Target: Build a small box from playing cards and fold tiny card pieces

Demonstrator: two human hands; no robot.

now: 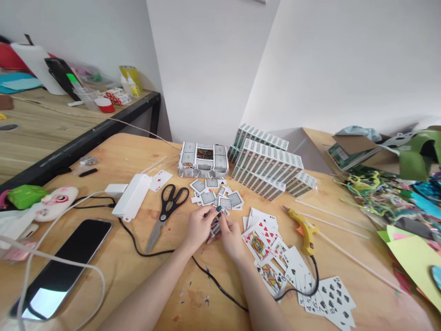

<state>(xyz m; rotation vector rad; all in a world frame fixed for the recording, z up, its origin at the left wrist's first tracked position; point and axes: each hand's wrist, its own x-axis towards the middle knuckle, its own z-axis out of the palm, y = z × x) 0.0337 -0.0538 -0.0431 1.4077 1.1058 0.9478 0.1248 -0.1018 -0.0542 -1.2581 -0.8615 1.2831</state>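
Note:
Both my left hand and my right hand are closed on one playing card, bent or folded, low over the middle of the table. Its far part is hidden by my fingers. Just beyond them lies a loose pile of cut card pieces with grey patterned backs. Behind that pile stands a box-like model covered in cards, with a dark opening in its top. To the left of my left hand rest black-handled scissors, blades spread slightly. Whole playing cards are spread to the right of my right hand.
A yellow glue gun lies at right, its black cord crossing the table below my wrists. Stacked card boxes stand at the back. A white power strip and a phone lie left; craft scraps fill the far right.

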